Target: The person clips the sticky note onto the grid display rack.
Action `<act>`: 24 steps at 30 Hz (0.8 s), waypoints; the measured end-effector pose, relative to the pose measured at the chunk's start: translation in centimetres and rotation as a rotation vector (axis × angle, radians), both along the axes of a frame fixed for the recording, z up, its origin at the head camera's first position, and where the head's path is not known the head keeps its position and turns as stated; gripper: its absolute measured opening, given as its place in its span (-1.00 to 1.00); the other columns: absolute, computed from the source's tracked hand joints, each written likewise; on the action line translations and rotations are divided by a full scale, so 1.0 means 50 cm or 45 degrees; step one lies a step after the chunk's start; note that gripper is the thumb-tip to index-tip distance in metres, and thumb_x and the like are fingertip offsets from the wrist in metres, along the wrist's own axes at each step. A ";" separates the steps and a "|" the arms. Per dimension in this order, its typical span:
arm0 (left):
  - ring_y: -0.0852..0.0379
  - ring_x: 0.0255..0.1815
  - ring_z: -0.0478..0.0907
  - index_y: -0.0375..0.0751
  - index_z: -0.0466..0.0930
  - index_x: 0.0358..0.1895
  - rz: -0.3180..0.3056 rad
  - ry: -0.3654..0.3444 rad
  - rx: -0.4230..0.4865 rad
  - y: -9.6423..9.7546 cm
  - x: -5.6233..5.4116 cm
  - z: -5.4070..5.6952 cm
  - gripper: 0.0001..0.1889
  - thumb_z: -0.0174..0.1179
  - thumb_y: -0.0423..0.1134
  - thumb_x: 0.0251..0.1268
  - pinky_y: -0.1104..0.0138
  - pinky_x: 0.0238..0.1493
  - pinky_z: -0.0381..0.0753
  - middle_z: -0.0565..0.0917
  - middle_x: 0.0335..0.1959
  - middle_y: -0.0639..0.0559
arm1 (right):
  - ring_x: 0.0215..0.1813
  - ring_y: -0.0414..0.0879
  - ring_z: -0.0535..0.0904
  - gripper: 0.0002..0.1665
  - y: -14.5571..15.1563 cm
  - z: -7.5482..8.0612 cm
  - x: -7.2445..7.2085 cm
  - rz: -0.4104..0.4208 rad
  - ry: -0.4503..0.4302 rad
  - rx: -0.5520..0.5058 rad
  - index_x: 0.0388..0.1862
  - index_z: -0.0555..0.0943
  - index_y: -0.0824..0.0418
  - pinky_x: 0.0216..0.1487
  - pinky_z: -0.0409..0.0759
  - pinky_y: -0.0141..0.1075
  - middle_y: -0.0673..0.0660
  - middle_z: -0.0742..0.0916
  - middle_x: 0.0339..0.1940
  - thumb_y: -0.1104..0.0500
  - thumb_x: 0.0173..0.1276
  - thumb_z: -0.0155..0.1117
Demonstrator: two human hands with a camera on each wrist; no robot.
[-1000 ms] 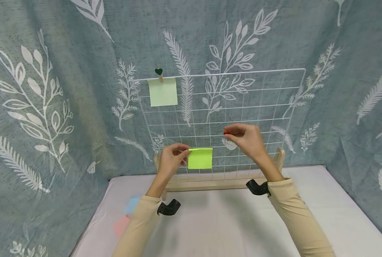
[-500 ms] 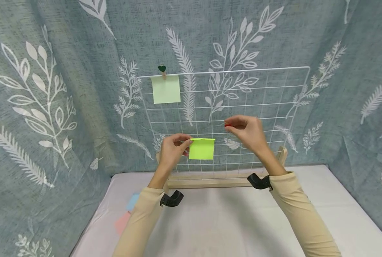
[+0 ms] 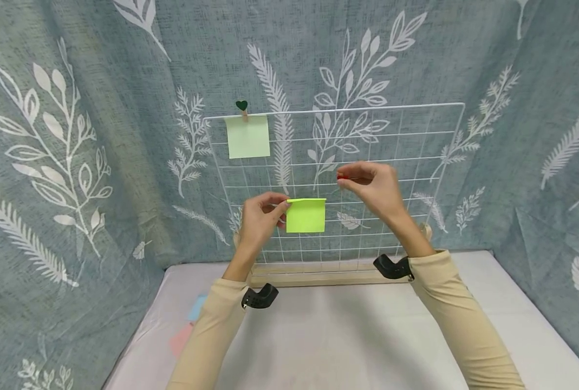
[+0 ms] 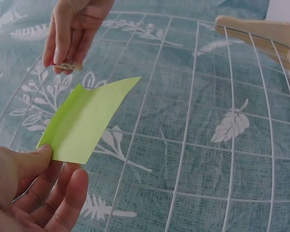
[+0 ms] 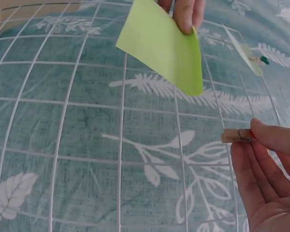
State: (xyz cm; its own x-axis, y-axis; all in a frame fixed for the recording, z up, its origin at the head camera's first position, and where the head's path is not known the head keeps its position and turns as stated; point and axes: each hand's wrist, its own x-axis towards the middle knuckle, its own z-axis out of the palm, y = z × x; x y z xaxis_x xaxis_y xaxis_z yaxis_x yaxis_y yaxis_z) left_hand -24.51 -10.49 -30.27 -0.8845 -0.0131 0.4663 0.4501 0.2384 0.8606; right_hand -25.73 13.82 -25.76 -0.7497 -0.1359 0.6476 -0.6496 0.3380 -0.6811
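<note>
Between thumb and fingers, my left hand (image 3: 261,219) pinches a lime-green sticky note (image 3: 306,216) by its upper left corner; the note's top strip is folded over. In front of the wire grid panel (image 3: 391,180), the note hangs apart from the top bar. My right hand (image 3: 374,187), to the right of the note and a little higher, pinches a small wooden clothespin (image 5: 237,136) with a red piece on its held end. A pale green sticky note (image 3: 248,137) hangs at the grid's upper left under a clothespin with a dark green heart (image 3: 242,105).
The grid stands in a wooden base (image 3: 313,279) on a white-covered table (image 3: 328,336). Blue paper (image 3: 197,307) and pink paper (image 3: 180,339) lie at the left, partly behind the left sleeve. A leaf-patterned curtain (image 3: 123,135) surrounds the table on the back and sides.
Both hands have risen in front of the grid, carrying the lime-green note and the clothespin upward. Their grips look the same. The pale green note still hangs in its place.
</note>
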 end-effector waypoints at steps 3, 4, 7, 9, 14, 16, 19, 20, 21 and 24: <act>0.11 -0.63 0.55 -0.39 0.71 -0.19 0.013 0.031 -0.013 0.002 -0.003 0.007 -0.90 0.28 -0.42 0.29 0.22 -0.58 0.72 0.65 -0.47 -0.20 | -0.26 -0.25 0.71 -0.73 -0.003 0.003 -0.004 0.012 0.006 -0.013 -0.09 0.71 0.36 -0.16 0.69 -0.48 0.24 0.78 -0.20 0.31 0.22 0.45; 0.11 -0.63 0.55 -0.39 0.71 -0.20 0.017 0.043 -0.018 0.002 -0.004 0.010 -0.90 0.28 -0.42 0.29 0.19 -0.57 0.72 0.65 -0.47 -0.21 | -0.26 -0.25 0.71 -0.70 -0.004 0.005 -0.006 0.017 0.010 -0.027 -0.06 0.70 0.36 -0.15 0.69 -0.47 0.24 0.78 -0.20 0.32 0.22 0.45; 0.13 -0.63 0.55 -0.40 0.71 -0.21 0.030 0.087 -0.049 0.004 -0.008 0.024 -0.90 0.28 -0.43 0.29 0.18 -0.57 0.72 0.66 -0.46 -0.22 | -0.23 -0.30 0.70 -0.65 -0.007 0.012 -0.012 0.031 0.030 -0.068 0.00 0.68 0.37 -0.09 0.69 -0.45 0.28 0.77 -0.17 0.35 0.22 0.44; 0.14 -0.63 0.55 -0.40 0.71 -0.21 0.033 0.111 -0.056 0.006 -0.008 0.036 -0.90 0.28 -0.43 0.29 0.19 -0.57 0.72 0.67 -0.44 -0.24 | -0.24 -0.33 0.68 -0.66 -0.008 0.020 -0.014 0.034 0.041 -0.087 0.00 0.67 0.38 -0.09 0.69 -0.44 0.29 0.77 -0.17 0.36 0.22 0.44; 0.07 -0.63 0.56 -0.45 0.70 -0.22 0.014 0.171 -0.038 0.011 0.001 0.075 -0.90 0.27 -0.46 0.29 0.18 -0.58 0.72 0.67 -0.43 -0.30 | -0.27 -0.38 0.67 -0.69 -0.005 0.040 -0.019 0.038 0.077 -0.111 -0.05 0.68 0.44 -0.12 0.69 -0.47 0.34 0.76 -0.18 0.40 0.21 0.43; 0.07 -0.64 0.56 -0.45 0.70 -0.21 0.013 0.201 -0.041 0.013 0.000 0.087 -0.90 0.27 -0.45 0.29 0.22 -0.59 0.71 0.67 -0.45 -0.29 | -0.27 -0.38 0.67 -0.68 -0.003 0.048 -0.021 0.032 0.082 -0.121 -0.04 0.68 0.45 -0.11 0.69 -0.47 0.34 0.76 -0.18 0.40 0.20 0.43; 0.16 -0.67 0.54 -0.43 0.72 -0.21 0.015 0.252 -0.044 0.013 -0.012 0.097 -0.89 0.28 -0.43 0.29 0.34 -0.63 0.68 0.67 -0.46 -0.27 | -0.25 -0.37 0.68 -0.66 -0.002 0.059 -0.024 0.021 0.082 -0.129 -0.02 0.67 0.43 -0.08 0.69 -0.46 0.33 0.76 -0.17 0.39 0.20 0.43; 0.17 -0.67 0.54 -0.44 0.72 -0.21 0.017 0.266 -0.044 0.014 -0.014 0.101 -0.89 0.28 -0.44 0.29 0.35 -0.63 0.67 0.67 -0.46 -0.27 | -0.25 -0.36 0.68 -0.66 -0.002 0.062 -0.025 0.018 0.083 -0.133 -0.02 0.67 0.43 -0.08 0.69 -0.45 0.33 0.76 -0.17 0.39 0.20 0.44; 0.17 -0.67 0.54 -0.44 0.71 -0.21 0.016 0.279 -0.041 0.014 -0.014 0.106 -0.89 0.28 -0.44 0.29 0.36 -0.64 0.67 0.67 -0.46 -0.28 | -0.25 -0.36 0.68 -0.66 -0.001 0.066 -0.028 0.024 0.091 -0.145 -0.03 0.67 0.44 -0.08 0.69 -0.44 0.34 0.76 -0.17 0.39 0.20 0.44; 0.14 -0.66 0.54 -0.46 0.71 -0.20 0.008 0.279 -0.009 0.015 -0.014 0.119 -0.88 0.28 -0.44 0.29 0.37 -0.64 0.67 0.67 -0.45 -0.28 | -0.27 -0.37 0.68 -0.67 -0.001 0.078 -0.032 0.029 0.125 -0.159 -0.05 0.68 0.45 -0.09 0.70 -0.45 0.35 0.76 -0.19 0.40 0.18 0.45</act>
State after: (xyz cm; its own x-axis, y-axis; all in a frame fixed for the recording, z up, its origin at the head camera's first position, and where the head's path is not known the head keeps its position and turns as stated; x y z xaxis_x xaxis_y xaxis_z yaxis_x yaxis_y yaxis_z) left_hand -25.23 -9.77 -24.30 -0.7620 -0.0143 0.6474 0.6246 0.2478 0.7406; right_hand -27.35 13.76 -21.84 -0.6797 -0.0657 0.7305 -0.7215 0.2389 -0.6499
